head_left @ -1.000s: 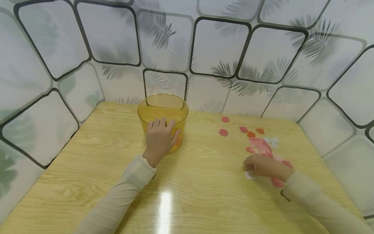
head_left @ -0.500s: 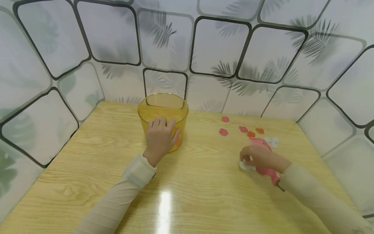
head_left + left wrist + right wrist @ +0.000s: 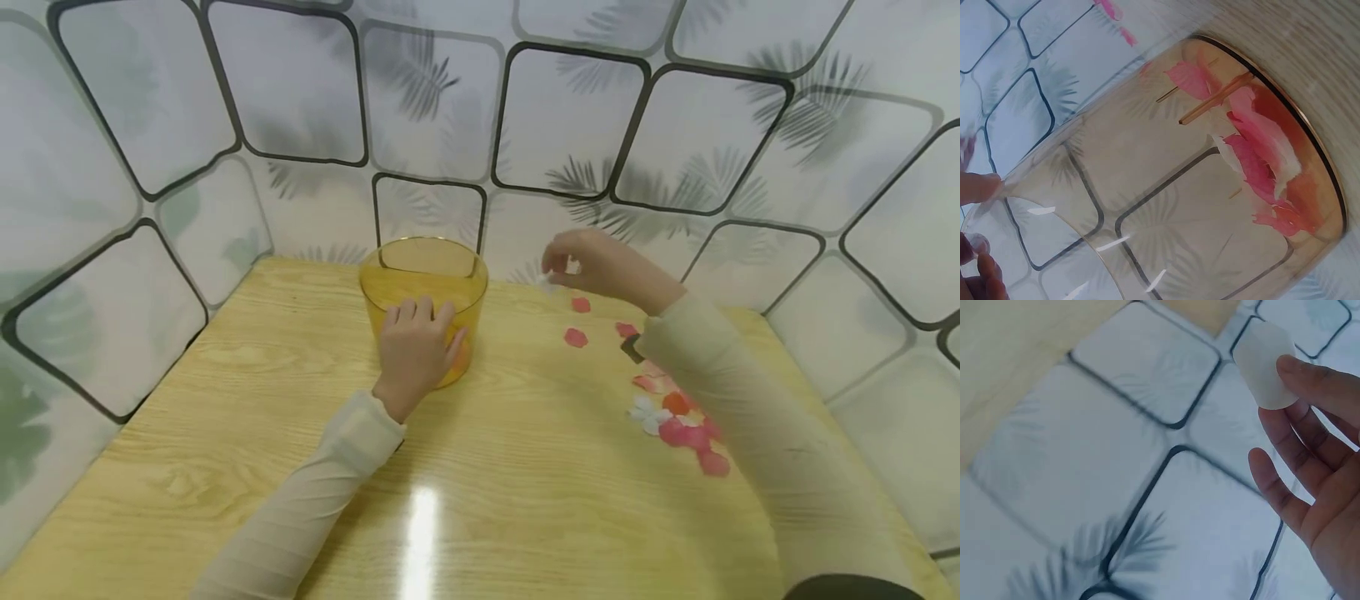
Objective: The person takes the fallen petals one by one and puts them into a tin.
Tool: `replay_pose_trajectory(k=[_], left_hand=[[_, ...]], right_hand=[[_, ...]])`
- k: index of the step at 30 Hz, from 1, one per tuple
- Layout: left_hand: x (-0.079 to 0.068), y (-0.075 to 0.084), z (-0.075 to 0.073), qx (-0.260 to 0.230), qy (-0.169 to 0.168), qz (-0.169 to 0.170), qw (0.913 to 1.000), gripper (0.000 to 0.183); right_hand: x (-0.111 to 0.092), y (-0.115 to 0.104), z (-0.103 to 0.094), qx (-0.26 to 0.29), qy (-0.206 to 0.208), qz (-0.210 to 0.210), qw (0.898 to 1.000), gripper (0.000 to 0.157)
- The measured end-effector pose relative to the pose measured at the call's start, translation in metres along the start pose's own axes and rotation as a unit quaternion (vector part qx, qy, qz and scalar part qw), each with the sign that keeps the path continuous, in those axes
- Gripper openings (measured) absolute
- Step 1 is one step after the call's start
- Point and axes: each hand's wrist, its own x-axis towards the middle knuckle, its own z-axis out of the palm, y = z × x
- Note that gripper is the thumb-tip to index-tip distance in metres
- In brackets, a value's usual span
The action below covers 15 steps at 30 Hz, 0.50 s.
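My cream left sleeve (image 3: 300, 500), cut off below, leads to my left hand (image 3: 415, 358), its fingers bent over the near rim of an amber vase (image 3: 427, 287), thumb along the side. The vase flares upward from my palm to a thin gold rim; it is see-through and glossy, though I can't tell whether it's glass or plastic. From above, my hand hides most of its front, and just an orange patch shows past my thumb. From the left wrist, low inside it and well below my fingertips, I see ruffled pink petals (image 3: 1254, 156) and slim brown sticks (image 3: 1216, 100), tinted by the wall.

Well to the right of that hand, my right hand (image 3: 592, 262) is raised over the far edge of the wood-grained table (image 3: 480, 450), thumb and fingers pinching a white petal (image 3: 1263, 362). It is thin, smooth and roundish-oblong, one side covered by my thumb; from above it nearly melts into the leaf-printed backdrop (image 3: 570, 117). Just below that hand lie two loose pink petals (image 3: 576, 337). Nearer me, a pile of pink, orange and white petals (image 3: 675, 429) overlaps, partly hidden beneath my right sleeve (image 3: 772, 442).
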Motion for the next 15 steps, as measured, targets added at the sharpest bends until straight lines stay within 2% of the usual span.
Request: replay_pose_trajectory(k=[6, 15], left_hand=[[0.001, 0.002, 0.000, -0.009, 0.001, 0.003, 1.0000, 0.032], [0.001, 0.001, -0.003, -0.008, 0.000, 0.003, 1.0000, 0.034]], right_hand=[[0.057, -0.019, 0.000, 0.017, 0.006, 0.001, 1.000, 0.004], [0.112, -0.036, 0.032, 0.055, -0.016, 0.004, 0.998, 0.006]])
